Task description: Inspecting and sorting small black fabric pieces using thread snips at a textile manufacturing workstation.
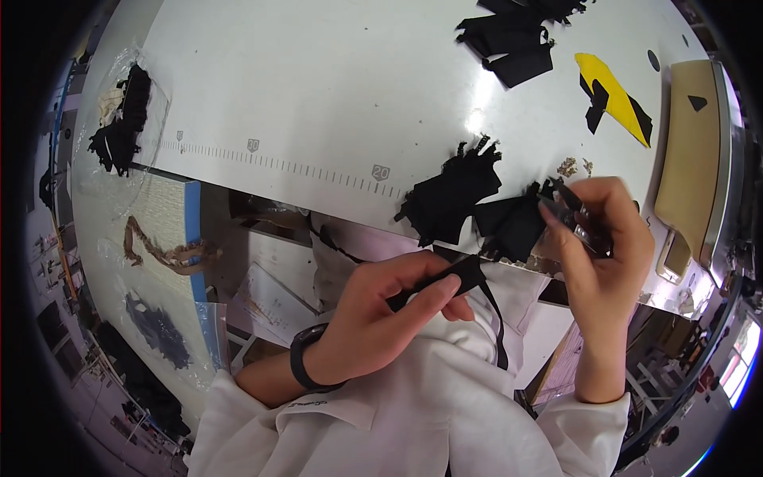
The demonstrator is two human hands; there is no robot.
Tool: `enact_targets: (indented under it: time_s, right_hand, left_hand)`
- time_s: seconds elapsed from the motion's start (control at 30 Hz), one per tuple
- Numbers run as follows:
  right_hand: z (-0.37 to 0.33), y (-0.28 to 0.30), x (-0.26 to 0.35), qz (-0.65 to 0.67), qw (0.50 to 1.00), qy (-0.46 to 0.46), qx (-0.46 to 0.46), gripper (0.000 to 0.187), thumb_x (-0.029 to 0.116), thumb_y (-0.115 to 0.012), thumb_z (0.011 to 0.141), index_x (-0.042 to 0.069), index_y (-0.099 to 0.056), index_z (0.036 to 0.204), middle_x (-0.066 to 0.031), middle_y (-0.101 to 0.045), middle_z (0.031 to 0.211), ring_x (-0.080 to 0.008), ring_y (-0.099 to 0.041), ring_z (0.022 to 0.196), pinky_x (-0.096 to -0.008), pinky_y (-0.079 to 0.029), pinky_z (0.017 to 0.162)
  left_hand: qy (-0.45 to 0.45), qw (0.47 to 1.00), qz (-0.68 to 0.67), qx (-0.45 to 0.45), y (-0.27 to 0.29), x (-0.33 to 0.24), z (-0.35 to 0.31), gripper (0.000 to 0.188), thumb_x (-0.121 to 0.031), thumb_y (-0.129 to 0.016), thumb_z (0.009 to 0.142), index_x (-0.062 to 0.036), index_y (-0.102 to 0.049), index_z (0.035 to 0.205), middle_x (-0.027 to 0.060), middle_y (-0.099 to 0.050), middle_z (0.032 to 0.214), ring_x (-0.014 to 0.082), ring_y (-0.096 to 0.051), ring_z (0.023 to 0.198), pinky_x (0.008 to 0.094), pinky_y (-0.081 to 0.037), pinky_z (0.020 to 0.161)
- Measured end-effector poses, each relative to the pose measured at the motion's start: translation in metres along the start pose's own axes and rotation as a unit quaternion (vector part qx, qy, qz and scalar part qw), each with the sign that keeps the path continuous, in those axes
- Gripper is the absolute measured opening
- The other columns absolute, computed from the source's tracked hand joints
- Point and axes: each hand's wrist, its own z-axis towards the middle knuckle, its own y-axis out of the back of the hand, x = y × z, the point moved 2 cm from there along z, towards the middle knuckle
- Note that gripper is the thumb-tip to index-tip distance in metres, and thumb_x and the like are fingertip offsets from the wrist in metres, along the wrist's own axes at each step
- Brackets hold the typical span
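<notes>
My left hand is closed around a small black fabric piece, pinched between thumb and fingers in front of the white table's near edge. A narrow black strip hangs down beside it. My right hand grips dark thread snips, their blades pointing up and left over the table. Just left of the snips lies a black fabric piece, partly over the edge. Further left is a bunch of black fabric pieces with ragged, threaded ends.
More black fabric pieces lie at the far right, near a yellow and black piece. A tan machine body stands at the right edge. Small scraps lie near my right hand. At far left, black gathered fabric rests on clear plastic.
</notes>
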Motion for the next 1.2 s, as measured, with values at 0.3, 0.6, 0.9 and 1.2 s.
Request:
enact_targets:
  time_s: [0.3, 0.6, 0.9, 1.2]
  right_hand:
    - [-0.021, 0.000, 0.036, -0.287, 0.911, 0.294, 0.043, 0.016, 0.006, -0.075, 0.070, -0.001, -0.069, 0.084, -0.0041, -0.058, 0.073, -0.0121, -0.052, 0.054, -0.0237, -0.033, 0.044]
    - [-0.026, 0.001, 0.031, -0.027, 0.997, 0.058, 0.051, 0.026, 0.010, -0.083, 0.069, 0.001, -0.065, 0.086, -0.0031, -0.058, 0.069, -0.0072, -0.044, 0.055, -0.0215, -0.029, 0.049]
    - [0.000, 0.010, 0.009, 0.061, 0.995, -0.071, 0.024, 0.008, -0.001, -0.065, 0.078, -0.001, -0.059, 0.084, 0.0010, -0.055, 0.071, -0.0035, -0.044, 0.061, -0.0191, -0.032, 0.055]
    - [-0.021, 0.012, 0.027, -0.249, 0.943, 0.221, -0.002, 0.040, 0.010, -0.087, 0.066, -0.001, -0.066, 0.099, -0.0122, -0.064, 0.080, -0.0203, -0.058, 0.063, -0.0282, -0.042, 0.051]
  left_hand:
    - [0.005, 1.000, -0.020, -0.001, -0.003, 0.002, -0.003, 0.020, -0.011, -0.055, 0.100, 0.0054, -0.064, 0.098, 0.0070, -0.070, 0.088, 0.0106, -0.064, 0.084, 0.0259, -0.050, 0.079]
    - [-0.025, 0.999, 0.021, 0.017, -0.014, -0.004, -0.004, 0.021, -0.013, -0.056, 0.100, 0.0062, -0.065, 0.099, 0.0070, -0.069, 0.089, 0.0089, -0.063, 0.083, 0.0242, -0.049, 0.076]
    - [0.025, 0.998, 0.044, -0.033, 0.002, 0.002, -0.007, 0.016, -0.010, -0.056, 0.099, 0.0045, -0.063, 0.098, 0.0045, -0.065, 0.084, 0.0095, -0.059, 0.079, 0.0247, -0.046, 0.075]
    - [0.000, 0.999, -0.001, -0.045, -0.004, 0.003, -0.007, 0.014, -0.010, -0.059, 0.098, 0.0028, -0.064, 0.099, 0.0045, -0.068, 0.087, 0.0095, -0.061, 0.082, 0.0263, -0.047, 0.083]
